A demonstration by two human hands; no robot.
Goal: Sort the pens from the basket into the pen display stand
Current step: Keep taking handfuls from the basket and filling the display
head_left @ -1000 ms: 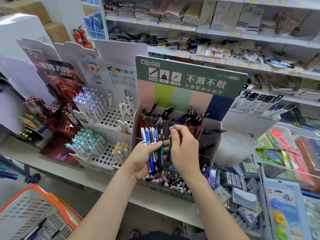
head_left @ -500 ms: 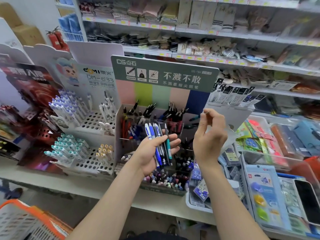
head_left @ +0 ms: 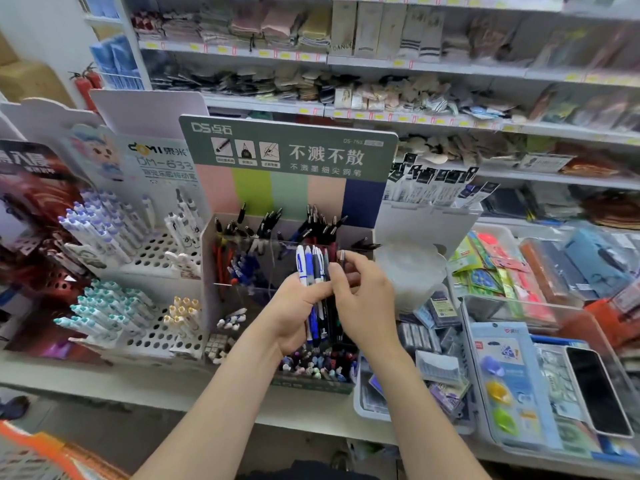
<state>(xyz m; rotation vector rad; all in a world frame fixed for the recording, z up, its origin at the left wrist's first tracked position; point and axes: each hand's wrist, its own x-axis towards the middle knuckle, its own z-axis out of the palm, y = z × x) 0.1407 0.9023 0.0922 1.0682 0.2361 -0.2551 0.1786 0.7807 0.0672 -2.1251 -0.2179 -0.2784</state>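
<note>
My left hand (head_left: 294,313) grips a bundle of several pens (head_left: 313,268), blue, white and dark, held upright in front of the pen display stand (head_left: 287,157). My right hand (head_left: 367,299) pinches one dark pen (head_left: 341,256) at the right side of that bundle, its silver tip pointing up. The stand has a green header, coloured stripes and clear compartments (head_left: 263,258) holding black, red and blue pens. Only a corner of the orange basket (head_left: 38,452) shows at the bottom left.
To the left stand white perforated pen stands (head_left: 152,258) with purple and teal pens. On the right lie trays of erasers and packaged stationery (head_left: 512,386) and a clear lidded container (head_left: 408,271). Shelves of socks and cloth goods (head_left: 346,39) fill the back.
My right hand came back from the stand's right side to the bundle in my left hand and now pinches a dark pen there. The view has shifted slightly.
</note>
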